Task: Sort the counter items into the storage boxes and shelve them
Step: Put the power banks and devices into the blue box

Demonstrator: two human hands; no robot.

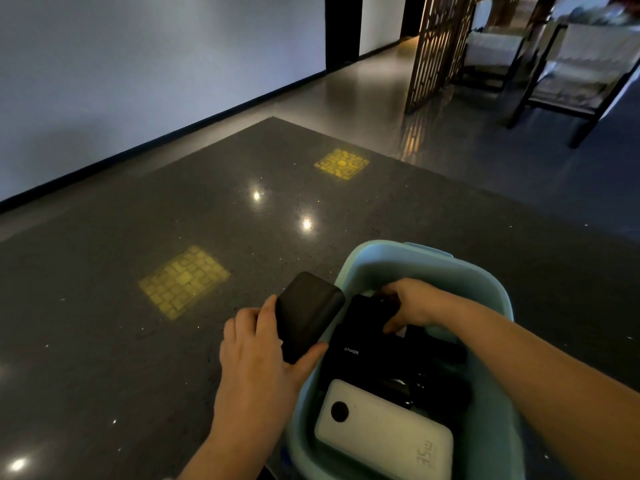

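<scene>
Filling of the blue bin (491,282) appears to be the step in hand, judged from how things lie. A black power bank (308,315) is gripped by the left hand (258,358), thumb along its near edge and fingers behind it, and it is held tilted just over the bin's left rim, not yet inside. The right hand (412,306) is reached down into the bin, its fingers closed on the far end of a black Anker-branded device (367,344) that lies slanted among other dark items; those at the bin's right side are too dark to be told apart. A white power bank (384,441) is lying flat at the near end of the bin. The bin itself is set on the dark speckled counter (138,341), which is otherwise bare to the bin's left.

To do this well, the Anker device should probably be laid flat or pushed toward the far wall first, so that a gap is opened beside the left rim. The black power bank can then be lowered flat into that gap rather than dropped, since hard cases may be scuffed against each other. Shelving is judged to be not yet begun.
</scene>
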